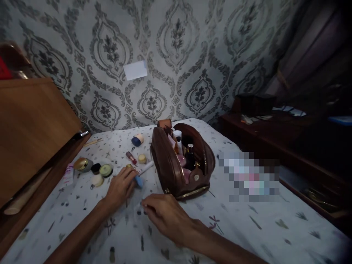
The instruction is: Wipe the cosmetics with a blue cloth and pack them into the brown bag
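Observation:
My left hand (121, 186) is over the bedspread with its fingers bent together. A small light-blue piece (139, 181) shows at its fingertips, its kind unclear. Just beyond the fingers lies a thin white stick-like item (146, 167), close to the bag. My right hand (167, 216) is closed in a pinch in front of the bag; whatever sits between thumb and fingers is too small to make out. The brown toiletry bag (165, 161) stands unzipped, with a white-capped bottle (177, 136) and a dark silver-topped bottle (190, 156) inside.
Left of the bag lie a lip gloss tube (131, 157), a small cream jar (142, 158), a blue-and-beige container (137, 140) and several round jars (106, 170). A wooden board (35, 124) borders the left side. A blurred patch (250, 176) covers something at right.

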Available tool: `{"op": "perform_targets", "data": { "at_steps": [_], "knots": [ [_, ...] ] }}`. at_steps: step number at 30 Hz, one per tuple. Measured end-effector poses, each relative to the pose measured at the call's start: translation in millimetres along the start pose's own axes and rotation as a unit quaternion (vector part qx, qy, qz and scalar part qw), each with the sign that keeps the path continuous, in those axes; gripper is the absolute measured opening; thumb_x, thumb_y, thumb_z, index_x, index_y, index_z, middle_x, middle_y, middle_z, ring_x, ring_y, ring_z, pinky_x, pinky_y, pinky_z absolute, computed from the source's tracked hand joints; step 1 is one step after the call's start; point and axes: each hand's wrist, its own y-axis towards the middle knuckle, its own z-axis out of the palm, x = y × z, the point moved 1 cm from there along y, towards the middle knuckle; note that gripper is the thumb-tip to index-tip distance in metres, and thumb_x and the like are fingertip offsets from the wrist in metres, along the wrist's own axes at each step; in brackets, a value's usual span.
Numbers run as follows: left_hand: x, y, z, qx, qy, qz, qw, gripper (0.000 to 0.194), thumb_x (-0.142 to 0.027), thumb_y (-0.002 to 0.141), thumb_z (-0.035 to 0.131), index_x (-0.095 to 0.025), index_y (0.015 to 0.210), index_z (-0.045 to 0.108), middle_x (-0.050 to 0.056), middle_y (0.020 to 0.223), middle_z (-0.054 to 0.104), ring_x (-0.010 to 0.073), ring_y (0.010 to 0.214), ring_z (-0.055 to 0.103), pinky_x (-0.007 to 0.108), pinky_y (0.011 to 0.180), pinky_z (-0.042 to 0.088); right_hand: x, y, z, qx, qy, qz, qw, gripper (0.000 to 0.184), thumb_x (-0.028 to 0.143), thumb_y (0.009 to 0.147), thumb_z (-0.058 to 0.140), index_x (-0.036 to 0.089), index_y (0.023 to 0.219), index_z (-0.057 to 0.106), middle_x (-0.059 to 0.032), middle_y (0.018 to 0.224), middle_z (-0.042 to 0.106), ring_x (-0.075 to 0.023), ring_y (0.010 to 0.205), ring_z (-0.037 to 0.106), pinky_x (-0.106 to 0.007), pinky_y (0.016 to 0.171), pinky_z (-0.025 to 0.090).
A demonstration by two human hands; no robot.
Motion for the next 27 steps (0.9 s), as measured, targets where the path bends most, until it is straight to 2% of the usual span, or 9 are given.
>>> {"op": "perform_targets", "data": {
  "at_steps": [3,6,8,11,16,22,25,27],
  "knots": [
    [21.8,-7.4,8.8,-0.042,-0.013,-0.034,0.998,0.041,-0.006,0.085,0.043,-0.021,0.118,0.063,0.008,0.118,0.064,0.0239,0.111,0.056,0.040,0.092,0.052,-13.1,24.6,19.7,-0.038,0.040,0.066,0.996,0.021,0.012,0.083,0.055,0.016,0.095,0.072,-0.0045,0.081,0.073,-0.0159,0.071,0.065,-0.025,0.068,0.047],
    [33.5,-10.7,17.0,-0.054,-0.031,-0.059,0.996,0.049,0.000,0.080,0.041,-0.021,0.117,0.064,0.008,0.121,0.063,0.0233,0.115,0.054,0.040,0.096,0.049,-28.8,48.3,40.1,-0.071,0.102,0.112,0.986,0.024,0.013,0.080,0.054,0.017,0.097,0.071,-0.0027,0.079,0.071,-0.0159,0.072,0.063,-0.024,0.066,0.047],
    [36.2,-11.7,18.7,-0.054,-0.045,-0.078,0.995,0.047,0.001,0.078,0.042,-0.021,0.112,0.065,0.008,0.120,0.063,0.0228,0.114,0.053,0.040,0.097,0.048,-38.3,59.8,53.0,-0.087,0.134,0.129,0.979,0.025,0.013,0.078,0.053,0.016,0.096,0.070,-0.0020,0.078,0.069,-0.0159,0.071,0.062,-0.025,0.066,0.048],
    [38.0,-12.7,15.8,-0.048,-0.057,-0.110,0.991,0.036,-0.001,0.078,0.043,-0.019,0.101,0.064,0.008,0.110,0.063,0.0227,0.106,0.054,0.039,0.092,0.047,-47.9,67.5,66.6,-0.116,0.138,0.120,0.976,0.024,0.014,0.077,0.052,0.016,0.094,0.068,-0.0036,0.082,0.068,-0.0171,0.074,0.061,-0.028,0.070,0.049],
    [47.9,-16.3,11.4,-0.062,-0.074,-0.177,0.980,0.023,-0.005,0.079,0.042,-0.019,0.085,0.059,0.005,0.090,0.057,0.0209,0.091,0.055,0.035,0.083,0.046,-55.7,64.6,72.8,-0.114,0.131,0.098,0.980,0.024,0.021,0.082,0.052,0.017,0.099,0.068,-0.0070,0.091,0.068,-0.0200,0.082,0.064,-0.031,0.074,0.050],
    [48.4,-18.0,10.4,-0.061,-0.055,-0.182,0.980,0.024,-0.005,0.079,0.046,-0.021,0.088,0.061,0.004,0.091,0.060,0.0213,0.094,0.055,0.034,0.085,0.046,-59.5,64.0,73.6,-0.102,0.158,0.116,0.975,0.022,0.029,0.082,0.055,0.019,0.097,0.069,-0.0067,0.089,0.068,-0.0209,0.082,0.064,-0.031,0.070,0.051],
    [53.9,-18.0,-2.9,-0.069,0.000,-0.157,0.985,0.027,-0.005,0.081,0.046,-0.020,0.097,0.063,0.007,0.100,0.062,0.0234,0.100,0.054,0.036,0.085,0.046,-57.5,65.0,71.7,-0.092,0.168,0.125,0.973,0.022,0.032,0.083,0.056,0.020,0.096,0.069,-0.0061,0.084,0.068,-0.0213,0.080,0.064,-0.029,0.066,0.051],
    [68.0,-20.6,-18.7,-0.081,0.053,-0.177,0.979,0.031,-0.004,0.082,0.046,-0.021,0.101,0.063,0.007,0.104,0.063,0.0233,0.104,0.054,0.035,0.088,0.047,-56.1,65.5,70.1,-0.083,0.166,0.126,0.975,0.022,0.033,0.082,0.057,0.019,0.094,0.069,-0.0053,0.081,0.068,-0.0205,0.075,0.063,-0.029,0.063,0.049]
  ]
}}
